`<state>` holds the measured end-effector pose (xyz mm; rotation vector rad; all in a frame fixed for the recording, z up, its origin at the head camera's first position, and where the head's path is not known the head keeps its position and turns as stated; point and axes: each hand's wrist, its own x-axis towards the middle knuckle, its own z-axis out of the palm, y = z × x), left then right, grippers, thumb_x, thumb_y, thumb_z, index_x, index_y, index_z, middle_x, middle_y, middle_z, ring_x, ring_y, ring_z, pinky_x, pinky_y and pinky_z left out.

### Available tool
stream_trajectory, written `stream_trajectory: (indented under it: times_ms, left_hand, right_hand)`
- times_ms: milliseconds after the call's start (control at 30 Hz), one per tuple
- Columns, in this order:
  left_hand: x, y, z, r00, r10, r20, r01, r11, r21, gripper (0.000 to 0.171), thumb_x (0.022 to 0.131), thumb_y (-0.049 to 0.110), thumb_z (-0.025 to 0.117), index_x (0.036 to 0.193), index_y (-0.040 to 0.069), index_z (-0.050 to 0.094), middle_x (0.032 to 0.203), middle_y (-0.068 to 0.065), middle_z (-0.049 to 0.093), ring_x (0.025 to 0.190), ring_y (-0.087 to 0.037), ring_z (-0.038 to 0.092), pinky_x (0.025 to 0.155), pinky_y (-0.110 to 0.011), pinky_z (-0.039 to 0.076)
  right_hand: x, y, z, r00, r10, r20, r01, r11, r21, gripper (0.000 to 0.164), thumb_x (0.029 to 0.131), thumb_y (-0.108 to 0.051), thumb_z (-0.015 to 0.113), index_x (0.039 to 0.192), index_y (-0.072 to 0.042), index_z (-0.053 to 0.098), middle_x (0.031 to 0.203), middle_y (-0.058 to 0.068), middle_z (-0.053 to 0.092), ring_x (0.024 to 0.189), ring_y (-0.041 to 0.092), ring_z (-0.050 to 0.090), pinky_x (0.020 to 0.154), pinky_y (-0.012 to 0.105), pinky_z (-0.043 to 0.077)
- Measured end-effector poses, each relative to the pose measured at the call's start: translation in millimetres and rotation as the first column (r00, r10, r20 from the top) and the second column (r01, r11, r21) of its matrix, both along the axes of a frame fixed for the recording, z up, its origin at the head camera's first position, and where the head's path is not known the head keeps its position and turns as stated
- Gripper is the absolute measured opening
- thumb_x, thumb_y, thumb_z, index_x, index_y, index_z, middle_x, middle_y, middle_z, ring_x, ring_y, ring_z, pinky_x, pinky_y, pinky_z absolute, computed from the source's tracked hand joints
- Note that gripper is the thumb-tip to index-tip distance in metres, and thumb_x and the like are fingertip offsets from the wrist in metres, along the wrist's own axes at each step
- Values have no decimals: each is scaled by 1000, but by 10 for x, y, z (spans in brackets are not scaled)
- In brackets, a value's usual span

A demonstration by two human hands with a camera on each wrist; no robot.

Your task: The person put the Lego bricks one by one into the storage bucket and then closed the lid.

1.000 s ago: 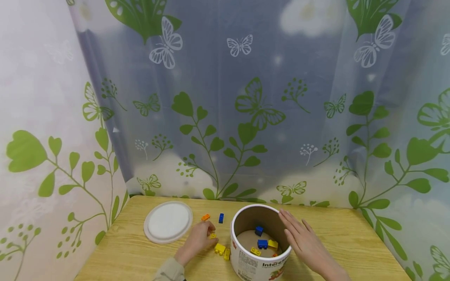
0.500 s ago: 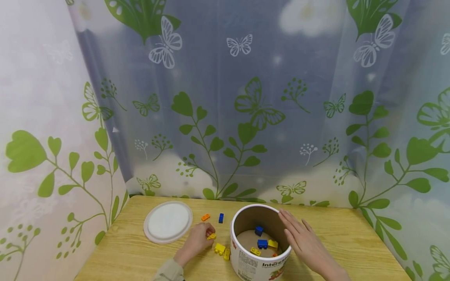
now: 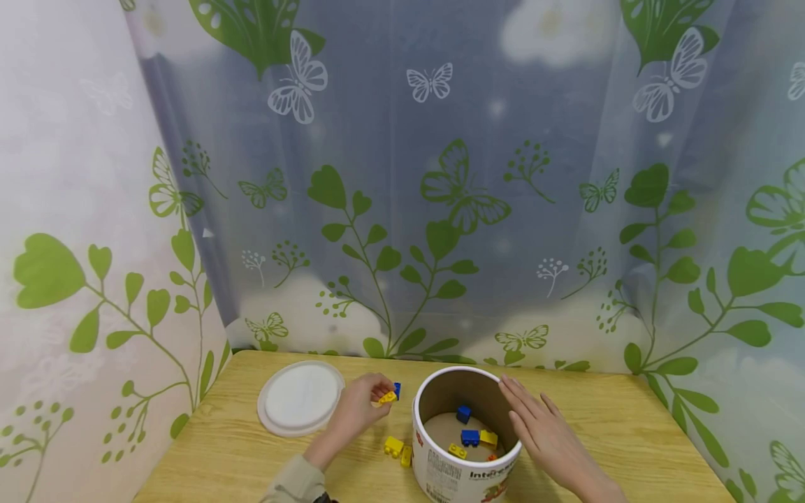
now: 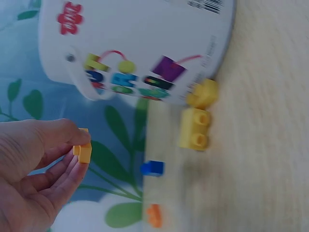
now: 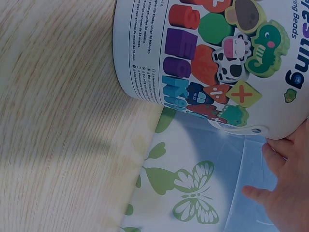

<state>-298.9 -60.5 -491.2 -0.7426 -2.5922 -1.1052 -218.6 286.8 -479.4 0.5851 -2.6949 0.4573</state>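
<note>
My left hand (image 3: 355,412) pinches a small yellow toy brick (image 3: 388,397) between thumb and fingertips, raised over the table. The left wrist view shows that yellow brick (image 4: 83,147) at the thumb tip. Just behind the hand in the head view lies a blue brick (image 3: 397,388), partly covered. An orange brick (image 4: 154,215) shows in the left wrist view but is hidden by the hand in the head view. Fingers straight, my right hand (image 3: 556,447) rests against the right rim of a white round bucket (image 3: 424,447).
Inside the bucket lie blue bricks (image 3: 469,437), yellow bricks (image 3: 457,451) and a bit of orange. Two more yellow bricks (image 3: 393,446) sit left of its wall. A round white lid (image 3: 305,395) lies at the back left of the wooden table (image 3: 604,398), before a patterned curtain.
My left hand has picked up the yellow brick from the table and moved it up and toward the back, now covering the orange brick. My right hand has stayed at the bucket.
</note>
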Motion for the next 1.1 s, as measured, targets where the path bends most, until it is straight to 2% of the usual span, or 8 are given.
stream_trajectory:
  times_ms: [233, 400, 633, 900, 1100]
  left_hand:
    - [53, 50, 223, 998, -3, -70, 5, 1000, 26, 22, 82, -2, 80, 102, 3, 72, 95, -6, 71, 84, -19, 67, 74, -35, 61]
    - [80, 126, 350, 994, 0, -110, 2, 1000, 21, 23, 82, 0, 81, 103, 5, 72, 96, -4, 70, 85, -19, 67, 74, -32, 61]
    - [112, 319, 521, 992, -42, -122, 48, 998, 48, 23, 83, 0, 80, 104, 5, 72, 97, -6, 70, 86, -21, 67, 77, -36, 61]
    - [102, 577, 615, 989, -110, -102, 114, 993, 32, 22, 86, 3, 80, 106, 5, 72, 97, -5, 68, 86, -18, 67, 76, -29, 60]
    - [102, 761, 599, 985, -151, -81, 149, 988, -25, 19, 87, 6, 79, 105, 5, 72, 97, -5, 67, 85, -15, 67, 75, -23, 59]
  right_hand:
    - [0, 12, -4, 1000, -4, 5, 4, 1000, -1, 51, 107, -21, 50, 157, -13, 40, 159, 8, 41, 143, 31, 42, 111, 67, 33]
    - [3, 18, -6, 1000, -3, -3, 3, 1000, 3, 51, 108, -21, 49, 157, -13, 40, 159, 8, 41, 143, 31, 42, 111, 67, 33]
    - [0, 28, -20, 1000, -5, -21, 6, 1000, 13, 51, 107, -21, 50, 156, -13, 41, 159, 9, 42, 142, 31, 43, 110, 67, 34]
    - [-14, 40, -32, 1000, -5, -9, 5, 1000, 17, 51, 107, -21, 50, 157, -14, 39, 160, 7, 40, 144, 29, 41, 112, 66, 33]
    - [-12, 16, -15, 1000, -1, -20, 2, 1000, 18, 51, 107, -21, 50, 157, -14, 39, 160, 7, 40, 144, 29, 42, 112, 66, 33]
